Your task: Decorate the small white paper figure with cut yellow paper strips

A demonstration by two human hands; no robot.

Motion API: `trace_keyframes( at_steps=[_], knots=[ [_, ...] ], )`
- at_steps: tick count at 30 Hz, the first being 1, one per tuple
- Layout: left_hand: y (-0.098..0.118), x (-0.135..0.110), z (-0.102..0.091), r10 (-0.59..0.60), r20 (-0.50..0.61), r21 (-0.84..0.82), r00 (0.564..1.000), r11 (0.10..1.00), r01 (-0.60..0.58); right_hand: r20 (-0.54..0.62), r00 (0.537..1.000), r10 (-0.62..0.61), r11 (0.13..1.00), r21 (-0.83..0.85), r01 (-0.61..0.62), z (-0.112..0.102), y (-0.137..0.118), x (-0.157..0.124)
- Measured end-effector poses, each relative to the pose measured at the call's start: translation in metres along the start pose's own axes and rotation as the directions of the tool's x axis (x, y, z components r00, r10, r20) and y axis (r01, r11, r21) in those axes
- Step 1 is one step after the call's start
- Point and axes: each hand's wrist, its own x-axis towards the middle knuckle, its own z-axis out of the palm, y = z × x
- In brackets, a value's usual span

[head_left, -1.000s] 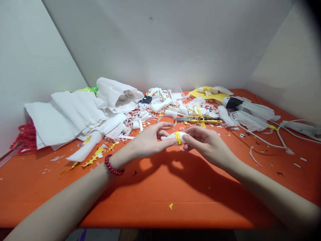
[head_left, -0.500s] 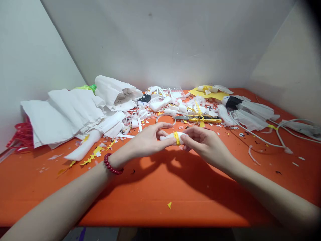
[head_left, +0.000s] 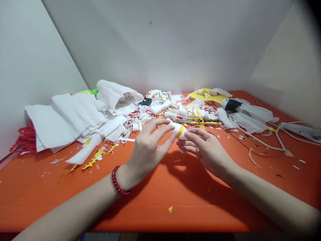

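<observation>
Between my two hands, above the table, is a small white foam piece with a yellow jagged-edged paper band wrapped around it. It tilts down toward the right. My left hand grips its left end between thumb and fingers. My right hand pinches the right end, thumb on the near side, its lower fingers curled beneath. Just behind the piece lies a yellow utility knife with its blade out to the left.
White foam offcuts and scraps cover the back of the orange table. White sheets are piled left, near red string. At right are a white cable and a white tasselled piece with a black band. Yellow paper lies behind.
The banded foam piece has turned from nearly level to slanting, left end higher. My left hand has rotated, its fingers now over the top of that end. The right hand has barely shifted.
</observation>
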Motion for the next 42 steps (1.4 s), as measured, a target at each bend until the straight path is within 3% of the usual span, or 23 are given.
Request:
trace_keyframes(
  at_steps=[5, 22, 32, 42],
  knots=[
    [-0.005, 0.000, 0.004, 0.075, -0.038, 0.002, 0.996, 0.997, -0.075, -0.001, 0.999, 0.041, 0.991, 0.127, -0.040, 0.003, 0.001, 0.000],
    [-0.010, -0.006, 0.015, 0.199, -0.155, -0.019, 0.968, 0.979, -0.204, -0.005, 1.000, 0.030, 0.977, 0.210, -0.028, 0.009, 0.008, -0.004],
    [-0.011, -0.004, 0.012, 0.067, -0.046, -0.126, 0.997, 0.989, -0.072, 0.044, 0.999, -0.021, 0.998, 0.061, 0.019, 0.005, 0.009, -0.003],
    [-0.009, -0.005, 0.012, 0.037, -0.060, -0.142, 0.998, 0.989, -0.045, 0.033, 0.999, -0.033, 0.998, 0.060, 0.031, 0.006, 0.008, -0.003]
  ],
)
